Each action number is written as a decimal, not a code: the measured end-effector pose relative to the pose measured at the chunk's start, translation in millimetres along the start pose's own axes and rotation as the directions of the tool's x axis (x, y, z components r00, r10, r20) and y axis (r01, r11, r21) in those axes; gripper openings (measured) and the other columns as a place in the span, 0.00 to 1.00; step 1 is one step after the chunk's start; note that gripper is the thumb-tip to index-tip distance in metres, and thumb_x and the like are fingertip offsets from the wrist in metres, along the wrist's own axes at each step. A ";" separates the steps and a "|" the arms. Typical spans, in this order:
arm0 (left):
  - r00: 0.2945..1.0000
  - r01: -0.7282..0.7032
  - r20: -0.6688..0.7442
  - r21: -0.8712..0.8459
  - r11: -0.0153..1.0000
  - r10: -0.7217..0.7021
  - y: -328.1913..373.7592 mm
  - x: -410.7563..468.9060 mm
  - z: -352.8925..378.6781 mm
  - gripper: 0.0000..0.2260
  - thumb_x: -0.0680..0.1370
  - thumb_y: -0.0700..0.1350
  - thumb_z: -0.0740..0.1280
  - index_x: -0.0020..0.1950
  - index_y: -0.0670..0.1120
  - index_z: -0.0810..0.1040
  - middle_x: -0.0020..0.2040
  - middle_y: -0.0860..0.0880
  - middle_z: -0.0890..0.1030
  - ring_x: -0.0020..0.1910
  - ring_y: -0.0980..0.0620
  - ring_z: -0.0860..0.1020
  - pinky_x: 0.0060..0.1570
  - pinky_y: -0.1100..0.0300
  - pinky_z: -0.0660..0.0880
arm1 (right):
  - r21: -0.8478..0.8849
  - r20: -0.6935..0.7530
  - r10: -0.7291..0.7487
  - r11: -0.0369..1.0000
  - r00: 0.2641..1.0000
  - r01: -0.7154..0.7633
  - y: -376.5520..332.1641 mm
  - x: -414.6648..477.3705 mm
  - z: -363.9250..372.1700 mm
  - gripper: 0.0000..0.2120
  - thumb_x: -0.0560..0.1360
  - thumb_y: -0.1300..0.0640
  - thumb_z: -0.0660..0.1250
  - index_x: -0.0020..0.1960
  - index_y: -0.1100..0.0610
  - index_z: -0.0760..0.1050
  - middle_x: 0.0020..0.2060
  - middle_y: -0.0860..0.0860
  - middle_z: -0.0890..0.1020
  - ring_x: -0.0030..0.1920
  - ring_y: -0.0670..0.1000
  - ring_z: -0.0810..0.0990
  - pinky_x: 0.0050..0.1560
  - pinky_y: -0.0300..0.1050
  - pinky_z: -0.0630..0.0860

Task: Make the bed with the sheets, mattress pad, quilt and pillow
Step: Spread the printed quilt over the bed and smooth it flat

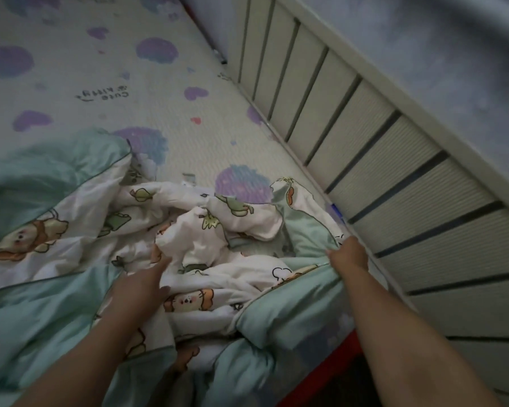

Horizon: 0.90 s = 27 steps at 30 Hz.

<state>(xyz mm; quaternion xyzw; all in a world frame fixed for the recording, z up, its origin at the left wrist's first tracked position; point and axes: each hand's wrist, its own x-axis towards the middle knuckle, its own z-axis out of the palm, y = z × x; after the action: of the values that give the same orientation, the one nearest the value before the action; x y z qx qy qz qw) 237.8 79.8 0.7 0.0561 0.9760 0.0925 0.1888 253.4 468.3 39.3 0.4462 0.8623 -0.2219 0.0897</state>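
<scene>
A pale slatted rail (365,160) runs diagonally, a red edge (321,374) below it.

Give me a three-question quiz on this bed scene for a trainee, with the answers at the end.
1. True or false: the quilt lies spread flat over the whole heart-printed sheet.
2. What does the right hand grip? A. the quilt's green edge. B. a towel. C. a book.
3. Does the left hand hold anything?
Key: 1. False; it is bunched up at the near end. 2. A. 3. No; its fingers are straight.
</scene>
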 end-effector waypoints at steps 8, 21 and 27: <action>0.998 -0.055 0.036 0.053 0.997 0.053 -8.2 -24.6 13.8 0.27 0.77 0.57 0.62 0.74 0.60 0.59 0.65 0.50 0.75 0.61 0.50 0.75 0.54 0.58 0.71 | -0.203 0.027 0.146 0.970 0.989 -0.137 63.7 -40.7 -11.1 0.19 0.79 0.59 0.59 0.68 0.64 0.69 0.65 0.61 0.74 0.64 0.59 0.74 0.61 0.47 0.71; 0.995 -0.103 0.016 0.046 0.994 0.102 -40.2 -110.9 22.6 0.24 0.76 0.57 0.63 0.72 0.57 0.65 0.66 0.48 0.76 0.63 0.48 0.74 0.58 0.57 0.71 | -0.194 0.063 -0.006 0.981 0.998 0.018 102.0 -116.2 10.4 0.21 0.75 0.62 0.60 0.67 0.62 0.63 0.62 0.63 0.73 0.61 0.63 0.73 0.59 0.53 0.72; 0.996 -0.081 -0.047 -0.170 0.982 0.074 -61.7 -153.3 -12.4 0.25 0.75 0.53 0.67 0.71 0.52 0.68 0.58 0.47 0.78 0.56 0.48 0.77 0.52 0.57 0.72 | -0.389 0.039 -0.163 0.906 0.986 0.165 75.3 -161.9 0.2 0.25 0.74 0.55 0.65 0.69 0.55 0.63 0.67 0.60 0.65 0.65 0.62 0.67 0.64 0.55 0.65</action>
<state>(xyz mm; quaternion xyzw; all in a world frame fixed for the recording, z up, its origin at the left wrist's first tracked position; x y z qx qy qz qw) 369.8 -4.6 54.5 0.0758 0.9651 0.1846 0.1694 409.2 387.9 73.5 0.3446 0.9234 -0.0534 0.1606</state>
